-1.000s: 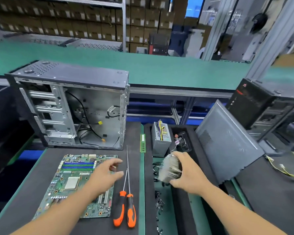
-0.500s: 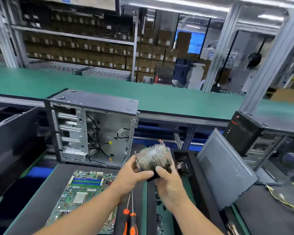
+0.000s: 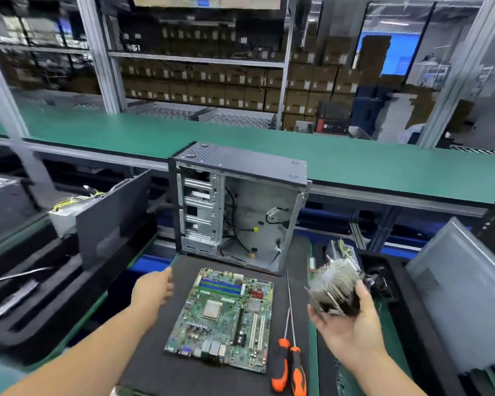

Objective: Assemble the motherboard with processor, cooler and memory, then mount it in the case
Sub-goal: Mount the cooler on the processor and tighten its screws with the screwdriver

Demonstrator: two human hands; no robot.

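At the far left a dark side panel leaned upright beside the work area. The left hand hovered empty, fingers loosely spread, just left of the motherboard and not touching it. The motherboard lay flat on the dark mat of the table, with a processor apparently seated in its socket and what looked like memory already in the blue slots at its far edge, though that is too small to be sure. Behind it the case stood open toward the viewer, cables hanging loose inside. Two orange-handled screwdrivers lay just right of the board, shafts pointing away. The right hand cupped the cooler from below, fingers curled round its body, fins tilted up and left, held in the air right of the board.

The step in hand looked like fitting the cooler over the processor. The next move would call for bringing it leftward, turning its base down and squaring its mounts with the holes round the socket.

Room was fair: open mat lay left of the board, but the screwdrivers sat close on the right and the case opening was near the far edge.
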